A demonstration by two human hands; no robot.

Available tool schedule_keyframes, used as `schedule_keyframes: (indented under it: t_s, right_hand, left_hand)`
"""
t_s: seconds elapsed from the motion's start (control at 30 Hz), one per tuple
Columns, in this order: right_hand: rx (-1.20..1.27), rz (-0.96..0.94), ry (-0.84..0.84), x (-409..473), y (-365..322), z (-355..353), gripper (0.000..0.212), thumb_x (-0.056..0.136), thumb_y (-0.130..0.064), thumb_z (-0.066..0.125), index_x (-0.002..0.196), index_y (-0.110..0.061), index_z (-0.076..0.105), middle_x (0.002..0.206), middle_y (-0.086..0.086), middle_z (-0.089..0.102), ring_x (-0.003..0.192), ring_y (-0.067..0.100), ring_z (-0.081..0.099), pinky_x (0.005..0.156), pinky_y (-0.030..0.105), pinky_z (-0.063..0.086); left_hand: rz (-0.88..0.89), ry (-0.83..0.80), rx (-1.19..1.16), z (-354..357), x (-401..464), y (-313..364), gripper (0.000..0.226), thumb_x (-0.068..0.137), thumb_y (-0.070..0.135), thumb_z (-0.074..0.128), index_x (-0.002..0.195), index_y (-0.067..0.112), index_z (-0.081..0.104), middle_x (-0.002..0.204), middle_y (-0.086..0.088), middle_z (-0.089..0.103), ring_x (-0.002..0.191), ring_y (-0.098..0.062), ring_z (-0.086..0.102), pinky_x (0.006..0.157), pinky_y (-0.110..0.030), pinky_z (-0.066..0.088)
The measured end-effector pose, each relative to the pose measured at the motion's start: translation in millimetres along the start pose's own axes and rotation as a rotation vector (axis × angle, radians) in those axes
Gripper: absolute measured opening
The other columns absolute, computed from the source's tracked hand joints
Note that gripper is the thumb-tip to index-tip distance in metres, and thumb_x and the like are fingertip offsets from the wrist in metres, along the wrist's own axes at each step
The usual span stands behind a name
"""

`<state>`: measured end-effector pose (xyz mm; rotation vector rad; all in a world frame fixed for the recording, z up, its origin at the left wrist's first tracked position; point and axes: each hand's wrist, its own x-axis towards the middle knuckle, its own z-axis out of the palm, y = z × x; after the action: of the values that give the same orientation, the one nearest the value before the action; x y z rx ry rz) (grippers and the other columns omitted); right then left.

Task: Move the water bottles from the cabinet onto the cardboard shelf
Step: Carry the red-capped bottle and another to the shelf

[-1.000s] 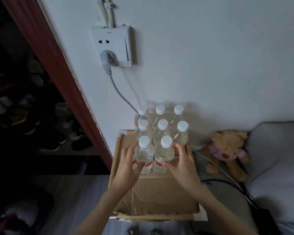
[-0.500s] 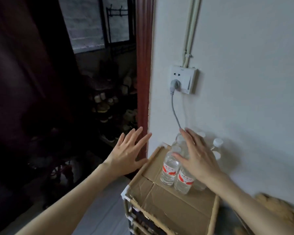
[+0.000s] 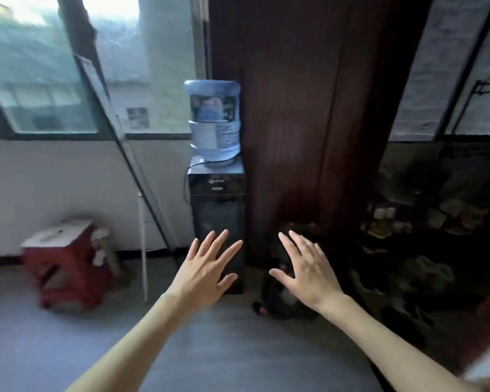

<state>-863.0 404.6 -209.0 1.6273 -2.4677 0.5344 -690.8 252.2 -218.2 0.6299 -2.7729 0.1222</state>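
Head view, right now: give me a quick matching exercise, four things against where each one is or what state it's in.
Things:
1. left hand
2. blue water jug
3. red stool
4. right hand

Place or state:
A. on the floor by the white wall, at the left of the picture
B. open and empty, in front of the black dispenser
C. upside down on top of the dispenser
D. open and empty, in front of the dark bag on the floor

Pairs: 1-B, 2-C, 3-A, 4-D
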Motion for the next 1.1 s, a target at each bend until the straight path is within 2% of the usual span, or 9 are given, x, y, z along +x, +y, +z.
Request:
schedule_keyframes:
  t_s: [0.07, 0.2, 0.33, 0.4, 0.6, 0.73, 0.87, 1.0, 1.1]
  right_hand:
    - [0.039, -0.116, -0.049, 24, -74, 36, 0.076, 0.086, -0.054, 0.046, 0.146, -0.024, 0.010, 0.155, 0.004, 0.014, 0.143, 0.020, 0.012, 0.116, 0.042, 0.009]
    - [0.093, -0.336, -0.141, 61, -226, 95, 0.075, 0.086, -0.053, 0.047, 0.146, -0.025, 0.010, 0.155, 0.003, 0.014, 0.143, 0.019, 0.012, 0.116, 0.042, 0.008]
    - [0.169, -0.571, -0.170, 84, -369, 140, 0.074, 0.079, -0.047, 0.062, 0.140, -0.017, 0.033, 0.145, 0.013, 0.038, 0.133, 0.030, 0.036, 0.108, 0.054, 0.025]
    - [0.184, -0.671, -0.170, 92, -433, 161, 0.073, 0.077, -0.047, 0.064, 0.138, -0.016, 0.038, 0.141, 0.014, 0.043, 0.130, 0.033, 0.042, 0.104, 0.057, 0.029]
    - [0.194, -0.871, -0.333, 120, -590, 225, 0.075, 0.086, -0.054, 0.046, 0.145, -0.026, 0.011, 0.155, 0.002, 0.013, 0.142, 0.021, 0.013, 0.116, 0.044, 0.011]
    - [0.232, -0.982, -0.379, 144, -685, 263, 0.074, 0.087, -0.056, 0.044, 0.145, -0.026, 0.010, 0.155, 0.002, 0.012, 0.143, 0.021, 0.011, 0.116, 0.045, 0.010]
    - [0.275, -1.095, -0.389, 177, -777, 292, 0.074, 0.087, -0.056, 0.043, 0.145, -0.026, 0.010, 0.155, 0.002, 0.013, 0.143, 0.021, 0.010, 0.116, 0.046, 0.009]
    - [0.304, -1.197, -0.418, 215, -863, 315, 0.074, 0.087, -0.055, 0.044, 0.145, -0.025, 0.010, 0.155, 0.005, 0.014, 0.143, 0.023, 0.011, 0.115, 0.047, 0.009]
    - [0.289, -1.267, -0.442, 234, -925, 332, 0.074, 0.087, -0.056, 0.042, 0.146, -0.025, 0.009, 0.155, 0.005, 0.013, 0.143, 0.024, 0.011, 0.116, 0.047, 0.010]
  left_hand:
    - [-0.136, -0.067, 0.025, -9, -58, -69, 0.064, 0.077, 0.055, 0.035, 0.135, 0.030, 0.033, 0.141, -0.009, 0.043, 0.126, -0.036, 0.043, 0.095, -0.055, 0.039]
    - [-0.413, -0.095, 0.035, -45, -170, -190, 0.070, 0.075, 0.061, 0.022, 0.140, 0.034, 0.021, 0.151, -0.006, 0.024, 0.138, -0.034, 0.022, 0.108, -0.053, 0.021]
    - [-0.643, -0.078, 0.099, -79, -271, -278, 0.077, 0.071, 0.063, 0.010, 0.142, 0.034, 0.013, 0.154, -0.006, 0.012, 0.141, -0.030, 0.009, 0.112, -0.049, 0.010]
    - [-0.756, -0.099, 0.137, -88, -318, -312, 0.068, 0.081, 0.061, 0.018, 0.142, 0.034, 0.007, 0.154, -0.006, 0.007, 0.142, -0.028, 0.004, 0.113, -0.047, 0.006]
    - [-1.086, -0.234, 0.202, -99, -429, -402, 0.062, 0.092, 0.050, 0.031, 0.141, 0.037, -0.004, 0.155, -0.001, -0.004, 0.142, -0.023, -0.005, 0.114, -0.044, 0.001]
    - [-1.236, -0.197, 0.221, -106, -466, -469, 0.061, 0.092, 0.050, 0.031, 0.142, 0.035, -0.001, 0.155, -0.002, -0.001, 0.142, -0.023, -0.004, 0.114, -0.042, 0.001]
    - [-1.368, -0.100, 0.192, -102, -486, -538, 0.077, 0.071, 0.067, 0.004, 0.142, 0.037, 0.003, 0.155, -0.001, 0.002, 0.142, -0.023, -0.002, 0.114, -0.041, 0.003]
    - [-1.471, -0.070, 0.198, -110, -503, -606, 0.060, 0.090, 0.056, 0.025, 0.142, 0.037, 0.001, 0.155, 0.001, -0.001, 0.142, -0.022, -0.005, 0.114, -0.039, 0.001]
    - [-1.535, -0.049, 0.197, -121, -523, -654, 0.061, 0.088, 0.056, 0.023, 0.142, 0.037, 0.002, 0.155, 0.001, -0.002, 0.142, -0.021, -0.007, 0.114, -0.040, 0.000]
